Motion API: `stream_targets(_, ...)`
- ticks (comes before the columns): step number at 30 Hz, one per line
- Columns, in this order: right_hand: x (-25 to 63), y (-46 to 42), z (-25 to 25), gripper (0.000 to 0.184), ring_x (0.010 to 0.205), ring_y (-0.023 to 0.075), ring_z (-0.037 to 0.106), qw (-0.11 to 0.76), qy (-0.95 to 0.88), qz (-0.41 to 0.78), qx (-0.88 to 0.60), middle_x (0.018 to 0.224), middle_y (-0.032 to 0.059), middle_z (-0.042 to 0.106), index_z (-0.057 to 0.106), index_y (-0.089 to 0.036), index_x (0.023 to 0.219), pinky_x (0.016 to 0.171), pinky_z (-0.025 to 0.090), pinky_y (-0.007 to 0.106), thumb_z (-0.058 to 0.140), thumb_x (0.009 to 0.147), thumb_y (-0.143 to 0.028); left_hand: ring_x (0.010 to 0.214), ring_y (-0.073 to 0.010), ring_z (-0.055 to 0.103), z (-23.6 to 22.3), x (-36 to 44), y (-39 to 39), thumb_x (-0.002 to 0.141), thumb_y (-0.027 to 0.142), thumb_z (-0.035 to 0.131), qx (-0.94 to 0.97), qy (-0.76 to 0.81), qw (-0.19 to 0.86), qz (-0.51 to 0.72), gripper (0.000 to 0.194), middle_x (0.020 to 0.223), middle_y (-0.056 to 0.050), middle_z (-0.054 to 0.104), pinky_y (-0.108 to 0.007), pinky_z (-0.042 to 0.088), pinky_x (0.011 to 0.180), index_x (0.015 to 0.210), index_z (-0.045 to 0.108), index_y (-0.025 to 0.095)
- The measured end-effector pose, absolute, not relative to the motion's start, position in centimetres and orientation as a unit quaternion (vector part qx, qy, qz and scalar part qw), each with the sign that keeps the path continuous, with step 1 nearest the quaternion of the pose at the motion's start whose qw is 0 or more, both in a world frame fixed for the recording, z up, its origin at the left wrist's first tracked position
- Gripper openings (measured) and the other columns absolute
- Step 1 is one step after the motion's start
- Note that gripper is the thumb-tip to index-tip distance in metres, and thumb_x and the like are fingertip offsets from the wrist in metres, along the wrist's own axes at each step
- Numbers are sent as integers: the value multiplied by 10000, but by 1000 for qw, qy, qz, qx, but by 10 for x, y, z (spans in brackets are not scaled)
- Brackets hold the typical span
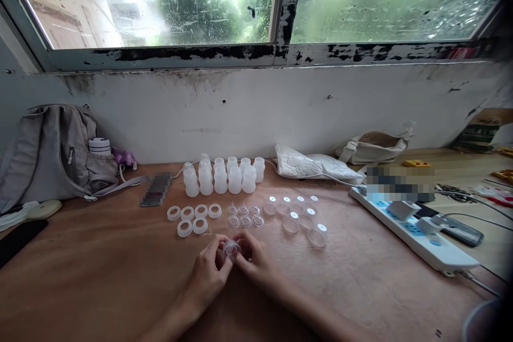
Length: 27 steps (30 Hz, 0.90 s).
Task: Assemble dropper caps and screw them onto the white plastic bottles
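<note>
Both hands meet over the wooden table (100, 278), pinching one small clear plastic part (231, 249) between them. My left hand (208, 272) has its fingers curled on the part's left side. My right hand (258, 261) closes on it from the right. Just beyond lie several white rings (192, 216), several small clear discs (243, 215) and several clear caps (298, 216). Behind these stand several small white bottles (222, 176) in two rows.
A grey backpack (48, 155) leans on the wall at the left, with a dark phone (18, 238) near the table's left edge. A white power strip (417, 235) with plugs lies at the right. A crumpled plastic bag (308, 163) and a beige pouch (372, 147) sit by the wall.
</note>
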State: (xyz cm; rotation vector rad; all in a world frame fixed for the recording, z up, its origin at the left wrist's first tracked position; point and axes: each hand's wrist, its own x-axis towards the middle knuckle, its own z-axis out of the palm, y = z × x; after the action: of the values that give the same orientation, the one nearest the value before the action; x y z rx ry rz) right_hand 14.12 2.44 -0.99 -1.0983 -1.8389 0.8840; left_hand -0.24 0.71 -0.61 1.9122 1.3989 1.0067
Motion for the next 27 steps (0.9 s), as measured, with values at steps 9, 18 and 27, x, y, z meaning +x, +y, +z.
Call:
stream_targets(9, 137, 21, -12, 164, 524, 84, 457, 405, -735, 319, -440, 615, -33, 516, 474, -180, 800, 494, 357, 182, 459, 673, -77, 537, -104, 476, -5, 0, 5, 727, 164, 448, 694, 553, 279, 366, 167, 720, 32, 565, -205, 392, 556, 882, 474, 222)
stream_targets(18, 141, 22, -2, 81, 529, 92, 472, 404, -738, 308, -443, 635, -2, 557, 522, -162, 757, 509, 373, 199, 464, 777, -215, 601, -122, 542, -2, -2, 7, 798, 286, 436, 687, 514, 339, 387, 145, 749, -5, 605, -212, 409, 583, 882, 502, 188)
stream_targets(27, 143, 25, -1, 180, 529, 103, 499, 408, -712, 346, -455, 624, 16, 592, 577, -140, 761, 495, 381, 204, 483, 790, -291, 599, -118, 530, -4, -1, 9, 817, 355, 419, 647, 514, 390, 407, 222, 725, -10, 587, -192, 396, 521, 877, 534, 175)
